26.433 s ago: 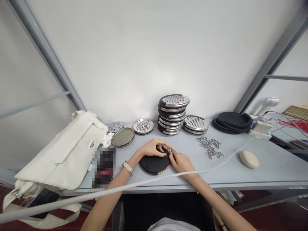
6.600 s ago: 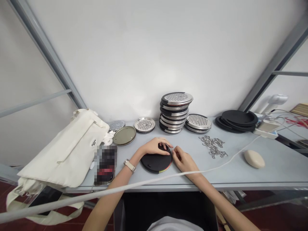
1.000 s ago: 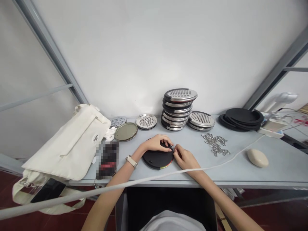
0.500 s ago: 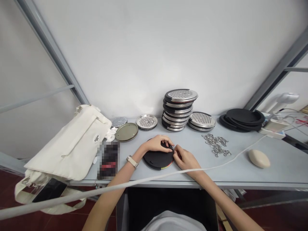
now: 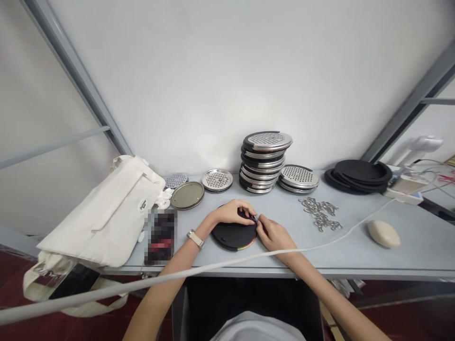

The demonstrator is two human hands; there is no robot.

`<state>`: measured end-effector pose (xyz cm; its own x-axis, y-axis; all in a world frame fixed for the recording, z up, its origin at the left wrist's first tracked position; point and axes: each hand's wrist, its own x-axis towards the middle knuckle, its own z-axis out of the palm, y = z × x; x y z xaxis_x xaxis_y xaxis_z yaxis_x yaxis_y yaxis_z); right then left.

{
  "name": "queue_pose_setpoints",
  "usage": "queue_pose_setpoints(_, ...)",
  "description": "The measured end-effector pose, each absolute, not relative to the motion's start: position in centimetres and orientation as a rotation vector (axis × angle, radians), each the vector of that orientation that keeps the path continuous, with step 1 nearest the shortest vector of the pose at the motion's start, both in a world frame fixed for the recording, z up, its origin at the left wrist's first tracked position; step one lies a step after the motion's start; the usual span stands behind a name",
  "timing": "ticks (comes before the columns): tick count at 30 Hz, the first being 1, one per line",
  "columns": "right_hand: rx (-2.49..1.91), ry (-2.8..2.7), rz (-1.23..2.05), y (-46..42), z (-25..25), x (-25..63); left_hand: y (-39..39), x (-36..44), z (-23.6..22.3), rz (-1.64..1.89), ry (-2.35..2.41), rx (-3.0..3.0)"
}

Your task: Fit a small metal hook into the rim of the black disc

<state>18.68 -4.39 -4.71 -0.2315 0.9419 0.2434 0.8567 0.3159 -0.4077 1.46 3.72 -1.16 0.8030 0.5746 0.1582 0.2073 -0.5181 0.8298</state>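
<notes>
A black round disc (image 5: 232, 236) lies flat on the table near its front edge, with a coloured red-and-yellow strip showing on its lower right rim. My left hand (image 5: 236, 212) rests over the disc's far side, fingers curled and thumb pressing by the right rim. At that same rim my right hand (image 5: 273, 233) pinches with thumb and forefinger. A small shiny bit shows between the two hands, but what the right fingers hold is too small to name. Several small metal clips (image 5: 322, 220) lie in a loose pile to the right.
Behind stands a tall stack of perforated metal discs (image 5: 265, 163), beside a lower stack (image 5: 298, 179). Black round discs (image 5: 359, 176) lie back right, green discs (image 5: 187, 195) left. A white cable (image 5: 227, 260) crosses before my arms. A white bag (image 5: 103, 213) and beige rounded object (image 5: 384, 234) flank the area.
Both hands stay at the disc's right rim, with only a slight shift of my right fingers. The disc has not visibly moved.
</notes>
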Motion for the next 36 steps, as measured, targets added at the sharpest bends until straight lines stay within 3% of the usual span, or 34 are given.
queue_pose_setpoints(36,-1.541,-2.075,0.385,-4.61,-4.16,18.63,3.47,1.43,-0.96,0.543,0.621,2.177)
